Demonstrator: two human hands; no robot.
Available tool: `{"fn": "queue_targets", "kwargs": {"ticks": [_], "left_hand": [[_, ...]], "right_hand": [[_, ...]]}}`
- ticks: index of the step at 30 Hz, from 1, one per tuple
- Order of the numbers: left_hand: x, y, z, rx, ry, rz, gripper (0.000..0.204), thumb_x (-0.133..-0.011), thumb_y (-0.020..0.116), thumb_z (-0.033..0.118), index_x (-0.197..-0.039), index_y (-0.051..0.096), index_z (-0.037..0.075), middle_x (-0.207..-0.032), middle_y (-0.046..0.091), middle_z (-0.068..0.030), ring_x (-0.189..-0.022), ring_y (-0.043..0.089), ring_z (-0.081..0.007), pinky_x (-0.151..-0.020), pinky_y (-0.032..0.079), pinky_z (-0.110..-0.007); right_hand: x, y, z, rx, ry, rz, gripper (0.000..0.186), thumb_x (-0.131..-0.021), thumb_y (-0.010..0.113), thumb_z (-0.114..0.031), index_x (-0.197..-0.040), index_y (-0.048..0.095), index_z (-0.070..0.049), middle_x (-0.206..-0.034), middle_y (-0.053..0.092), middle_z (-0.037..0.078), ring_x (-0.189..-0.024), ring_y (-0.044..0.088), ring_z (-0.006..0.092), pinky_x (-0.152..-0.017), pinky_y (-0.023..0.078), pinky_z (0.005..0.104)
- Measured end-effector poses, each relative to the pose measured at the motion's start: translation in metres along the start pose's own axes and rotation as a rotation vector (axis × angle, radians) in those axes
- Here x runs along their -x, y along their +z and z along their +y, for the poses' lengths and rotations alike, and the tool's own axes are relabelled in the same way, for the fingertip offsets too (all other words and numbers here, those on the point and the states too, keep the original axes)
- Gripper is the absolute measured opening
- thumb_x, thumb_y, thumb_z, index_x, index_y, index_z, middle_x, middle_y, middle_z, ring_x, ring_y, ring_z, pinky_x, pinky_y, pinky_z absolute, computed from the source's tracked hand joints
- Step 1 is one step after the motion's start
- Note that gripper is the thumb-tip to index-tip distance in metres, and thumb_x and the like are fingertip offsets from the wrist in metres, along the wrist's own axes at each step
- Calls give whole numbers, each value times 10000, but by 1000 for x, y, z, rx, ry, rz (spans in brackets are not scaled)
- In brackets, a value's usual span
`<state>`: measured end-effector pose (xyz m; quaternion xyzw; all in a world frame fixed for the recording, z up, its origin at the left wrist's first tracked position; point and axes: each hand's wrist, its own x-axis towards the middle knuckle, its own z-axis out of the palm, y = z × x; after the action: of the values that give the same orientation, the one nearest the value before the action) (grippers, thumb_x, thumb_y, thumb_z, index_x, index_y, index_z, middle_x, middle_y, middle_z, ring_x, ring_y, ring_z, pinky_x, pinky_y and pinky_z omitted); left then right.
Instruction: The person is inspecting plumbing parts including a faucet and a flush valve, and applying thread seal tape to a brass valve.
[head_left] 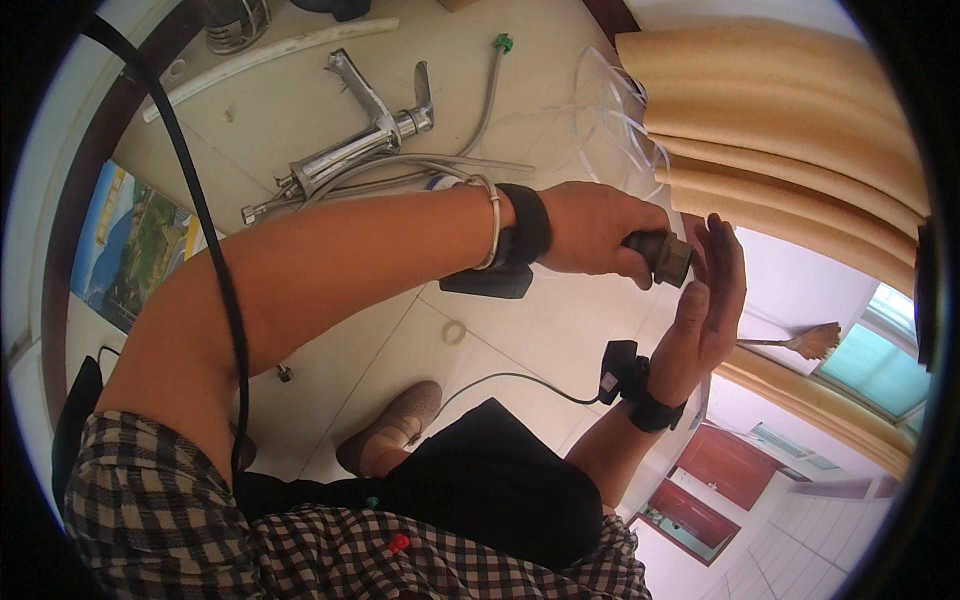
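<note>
My left hand (602, 228) reaches across to the right, its fingers closed around a dark metal pipe fitting (668, 258). The fitting has a hex-shaped end that sticks out of the grip toward my right hand (712, 300). That hand is raised, palm toward the fitting, with fingers stretched out and thumb apart. Whether its palm touches the fitting's end I cannot tell. Beyond my left forearm, a chrome faucet (350, 150) lies on its side on the tiled floor. Braided hoses (400, 163) run from its base, partly hidden behind my wrist.
A white pipe (270, 66), a green-ended hose (492, 95) and loose clear tubing (590, 120) lie on the floor. A colourful printed sheet (130, 245) is at the left. A small ring (454, 332) lies near my shoe (390, 425). Tan curtains (780, 120) hang at the right.
</note>
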<state>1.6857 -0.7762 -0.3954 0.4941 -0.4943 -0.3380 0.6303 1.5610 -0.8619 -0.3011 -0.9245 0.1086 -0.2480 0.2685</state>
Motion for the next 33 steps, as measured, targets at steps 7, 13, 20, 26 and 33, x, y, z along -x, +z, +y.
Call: {"fn": "queue_targets", "kwargs": {"ticks": [7, 13, 20, 26, 33], "left_hand": [[-1, -3, -1, 54, 12, -11, 358, -784, 666, 334, -1036, 577, 96, -853, 657, -94, -817, 631, -246, -738, 470, -352], [2, 2, -4, 9, 29, 1, 342, -787, 664, 329, -1020, 582, 94, -854, 659, -92, -824, 629, -254, -741, 469, -351], [-1, -4, -1, 24, 64, 16, 372, -798, 675, 304, -1079, 557, 91, -885, 659, -86, -821, 632, -229, -732, 479, -341], [4, 1, -5, 28, 34, 14, 367, -782, 674, 337, -1030, 578, 84, -850, 652, -96, -796, 631, -243, -725, 473, -347], [4, -2, -5, 48, 92, 41, 358, -794, 666, 337, -1013, 568, 72, -835, 644, -105, -769, 625, -248, -702, 468, -355]], "right_hand": [[0, 6, -4, 94, 40, 9, 365, -832, 620, -16, -1185, 540, 26, -1183, 561, 169, -1001, 591, 207, -843, 484, 319], [0, 8, -1, 226, 204, 86, 350, -812, 653, -51, -1146, 575, 20, -1156, 580, 161, -890, 611, 175, -761, 497, 295], [0, -2, -2, -71, -39, -60, 416, -854, 551, 20, -1260, 464, 50, -1209, 554, 179, -1123, 552, 269, -973, 426, 368], [-2, 6, -9, 158, 158, 33, 332, -827, 630, -25, -1152, 576, 20, -1113, 588, 158, -928, 624, 212, -808, 500, 305], [-2, 1, -5, -63, -47, 18, 428, -783, 665, -13, -1194, 547, 6, -1152, 578, 156, -1021, 586, 212, -855, 491, 307]]}}
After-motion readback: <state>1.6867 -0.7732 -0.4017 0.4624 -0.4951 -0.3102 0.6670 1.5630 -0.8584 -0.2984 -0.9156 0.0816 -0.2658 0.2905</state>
